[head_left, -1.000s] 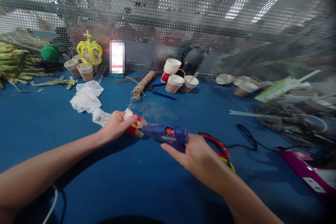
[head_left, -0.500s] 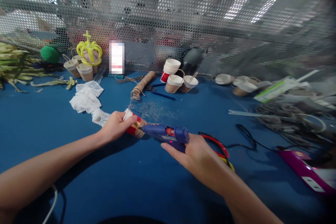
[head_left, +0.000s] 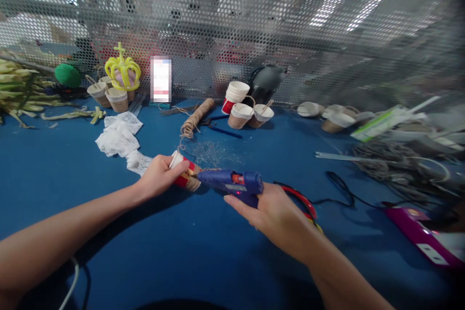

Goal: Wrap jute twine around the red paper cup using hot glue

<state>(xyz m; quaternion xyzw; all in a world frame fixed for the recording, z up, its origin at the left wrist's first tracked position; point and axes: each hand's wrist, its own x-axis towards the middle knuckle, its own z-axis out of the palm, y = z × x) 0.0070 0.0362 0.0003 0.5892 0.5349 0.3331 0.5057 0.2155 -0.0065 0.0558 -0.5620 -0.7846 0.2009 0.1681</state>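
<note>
My left hand [head_left: 162, 173] is closed around a red-and-white paper cup [head_left: 182, 180], which lies tilted with its white rim toward the upper left. Brown twine [head_left: 193, 184] is wrapped around the cup's bottom end. In my right hand [head_left: 271, 206] is a blue hot glue gun [head_left: 228, 181] with a small red light on its side. Its nozzle points left and meets the cup at the twine; whether it touches cannot be made out. From the cup a strand of twine runs up to a twine roll [head_left: 196, 117].
Crumpled white wipes [head_left: 118, 138] lie left of the cup. Blue-handled pliers [head_left: 227, 131], stacked paper cups [head_left: 238, 92] and twine-wrapped cups [head_left: 240, 115] stand behind. At right are a purple power strip [head_left: 417, 237], black cable [head_left: 341, 189] and red-handled tool [head_left: 301, 198]. A perforated metal screen [head_left: 203, 24] bounds the back.
The glue gun's rear has swung slightly up and right, leaving it more level. My left hand and the cup look almost unmoved.
</note>
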